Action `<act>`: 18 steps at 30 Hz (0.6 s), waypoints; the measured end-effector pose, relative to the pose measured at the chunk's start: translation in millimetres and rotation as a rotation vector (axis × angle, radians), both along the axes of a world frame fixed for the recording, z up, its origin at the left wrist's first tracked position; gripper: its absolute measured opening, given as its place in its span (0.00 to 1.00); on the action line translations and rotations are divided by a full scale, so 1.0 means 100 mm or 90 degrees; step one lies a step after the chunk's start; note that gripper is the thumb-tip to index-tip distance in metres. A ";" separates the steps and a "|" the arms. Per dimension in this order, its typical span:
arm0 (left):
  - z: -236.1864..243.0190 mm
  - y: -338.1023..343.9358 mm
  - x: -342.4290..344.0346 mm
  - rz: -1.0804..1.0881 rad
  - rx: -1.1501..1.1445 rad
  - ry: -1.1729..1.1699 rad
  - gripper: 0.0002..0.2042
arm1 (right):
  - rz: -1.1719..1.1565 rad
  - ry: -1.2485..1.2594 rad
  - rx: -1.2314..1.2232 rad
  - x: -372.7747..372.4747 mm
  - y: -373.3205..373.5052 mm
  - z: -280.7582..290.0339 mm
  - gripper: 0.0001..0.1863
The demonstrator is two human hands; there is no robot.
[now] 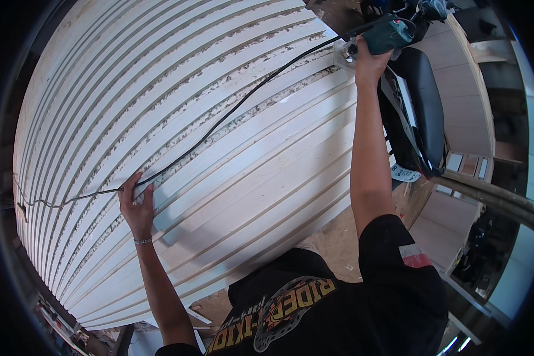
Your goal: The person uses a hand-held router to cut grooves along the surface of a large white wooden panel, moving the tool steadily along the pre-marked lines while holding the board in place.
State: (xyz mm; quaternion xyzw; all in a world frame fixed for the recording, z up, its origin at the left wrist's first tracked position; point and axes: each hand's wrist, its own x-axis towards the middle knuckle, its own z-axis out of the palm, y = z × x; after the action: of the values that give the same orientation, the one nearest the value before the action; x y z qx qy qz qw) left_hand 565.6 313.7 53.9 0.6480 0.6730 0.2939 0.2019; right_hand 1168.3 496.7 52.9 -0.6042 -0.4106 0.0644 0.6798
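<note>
"At the upper right edge of the grooved white board [279, 172], how do the fingers of the right hand [371, 59] sit?"

"Closed round the body of a teal power tool [393, 34], its clear base [342, 54] to the left; whether that base touches the board, I can't tell"

"Heavy, would you say?"

"Fairly, I'd judge, for its size, and stiff, with a hard casing that may be slippery where smooth. The body is the place to take hold; the clear base looks more fragile, so I'd keep any squeeze off it"

"And the left hand [138, 209]?"

"Over the board's lower left, thumb and forefinger curved at the black cord [219, 121]; whether they pinch it, I can't tell. The cord looks light and bendy, easy to take between two fingertips"

"Where does it run?"

"From the tool, slanting down across the grooves to the left hand, then on toward the board's left side"

"Further out?"

"Debris [321, 75] along many grooves, then, beyond the right edge, a motorcycle [420, 89] and pale wooden panels [469, 113]"
</note>
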 end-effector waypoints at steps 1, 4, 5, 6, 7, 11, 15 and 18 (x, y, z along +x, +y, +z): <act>0.00 0.00 0.00 0.001 -0.001 -0.001 0.20 | 0.004 0.004 0.008 0.00 0.00 0.00 0.34; -0.01 0.00 0.01 0.003 -0.006 -0.011 0.20 | 0.008 0.003 0.007 0.01 0.00 0.02 0.33; -0.01 0.00 0.01 0.004 -0.007 -0.016 0.20 | 0.008 0.000 0.003 0.02 0.01 0.03 0.33; 0.00 0.01 0.01 0.003 -0.006 -0.010 0.20 | 0.011 0.005 0.005 0.01 0.01 0.02 0.32; 0.01 0.00 0.02 0.003 -0.005 -0.005 0.20 | 0.013 0.009 0.005 -0.01 0.01 0.02 0.32; -0.02 0.00 0.00 0.008 -0.012 -0.008 0.19 | 0.040 0.011 0.009 0.05 -0.01 -0.01 0.32; -0.03 0.00 -0.01 0.005 -0.013 0.011 0.19 | 0.043 0.025 0.014 0.07 -0.07 -0.04 0.32; -0.03 -0.01 -0.02 0.002 -0.008 0.016 0.19 | 0.048 0.028 0.017 -0.02 -0.08 0.04 0.31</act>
State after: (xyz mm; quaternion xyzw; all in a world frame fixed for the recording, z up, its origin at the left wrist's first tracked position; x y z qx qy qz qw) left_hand 563.8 313.0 50.7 0.6494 0.6783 0.2821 0.1967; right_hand 1166.5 489.1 57.0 -0.5777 -0.4190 0.0977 0.6937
